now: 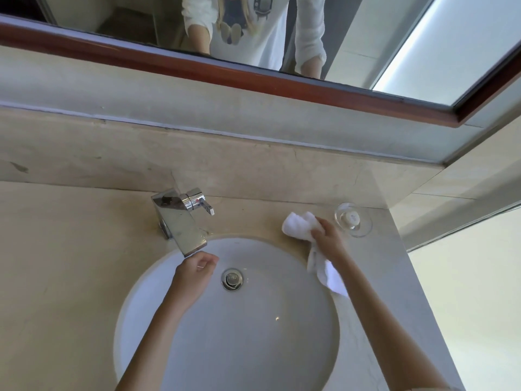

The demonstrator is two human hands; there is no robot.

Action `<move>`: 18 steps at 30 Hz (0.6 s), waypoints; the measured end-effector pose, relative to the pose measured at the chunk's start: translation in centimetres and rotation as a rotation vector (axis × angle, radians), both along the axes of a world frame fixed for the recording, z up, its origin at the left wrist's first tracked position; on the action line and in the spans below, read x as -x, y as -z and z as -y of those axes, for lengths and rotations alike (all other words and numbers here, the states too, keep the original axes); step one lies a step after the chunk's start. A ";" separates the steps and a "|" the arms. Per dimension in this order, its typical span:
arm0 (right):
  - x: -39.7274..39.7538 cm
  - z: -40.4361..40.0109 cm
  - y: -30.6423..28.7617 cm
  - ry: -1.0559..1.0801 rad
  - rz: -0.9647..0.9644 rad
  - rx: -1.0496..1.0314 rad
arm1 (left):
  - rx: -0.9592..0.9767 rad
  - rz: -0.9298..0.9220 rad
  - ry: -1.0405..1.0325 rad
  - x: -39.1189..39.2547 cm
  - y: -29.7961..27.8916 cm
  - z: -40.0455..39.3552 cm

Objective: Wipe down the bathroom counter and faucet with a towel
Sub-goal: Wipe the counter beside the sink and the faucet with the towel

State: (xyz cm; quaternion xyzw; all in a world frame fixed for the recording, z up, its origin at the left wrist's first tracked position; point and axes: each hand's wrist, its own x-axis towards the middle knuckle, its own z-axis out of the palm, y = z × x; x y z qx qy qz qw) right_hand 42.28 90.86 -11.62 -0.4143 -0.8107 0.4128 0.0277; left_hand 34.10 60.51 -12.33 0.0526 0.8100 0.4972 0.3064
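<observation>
1. A white towel (pixel 300 224) is gripped by the right hand (pixel 328 237), the fingers being curled round its bunched upper part; that part is pressed on the beige counter (pixel 70 249) at about 2 o'clock from the basin's drain (pixel 232 279).
2. The loose tail of the towel is seen hanging below the right wrist, across the rim of the white sink (pixel 225 334) at about 3 o'clock.
3. The left hand (pixel 194 270) is held over the basin with its fingers loosely curled; nothing is held in it. It is placed just below the spout of the chrome faucet (pixel 180 218), near it, though contact cannot be told.
4. The faucet is mounted on the counter at about 11 o'clock from the drain, its lever pointing to the right.
5. A clear glass dish (pixel 353 220) with a small white round object in it is set on the counter just beside the right hand, at about 2 o'clock from the drain.
6. A wood-framed mirror (pixel 282 77) is fixed above the backsplash, and a white-sleeved torso is reflected in it.
</observation>
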 end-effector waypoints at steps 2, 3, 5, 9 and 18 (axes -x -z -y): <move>0.5 1.8 2.7 0.051 0.077 -0.178 | 0.005 -0.011 -0.017 0.3 -0.2 0.0; 0.7 2.9 3.4 0.076 0.110 -0.286 | 0.010 -0.016 -0.023 0.5 -0.2 0.1; 2.2 5.5 3.7 0.122 0.157 -0.364 | 0.013 -0.026 -0.035 0.5 0.0 0.2; 7.3 12.4 3.8 -0.121 0.038 -0.298 | 0.036 -0.048 -0.042 0.1 0.2 0.7; 6.9 11.8 0.0 -0.108 -0.131 0.000 | 0.106 -0.017 0.026 0.4 0.5 2.3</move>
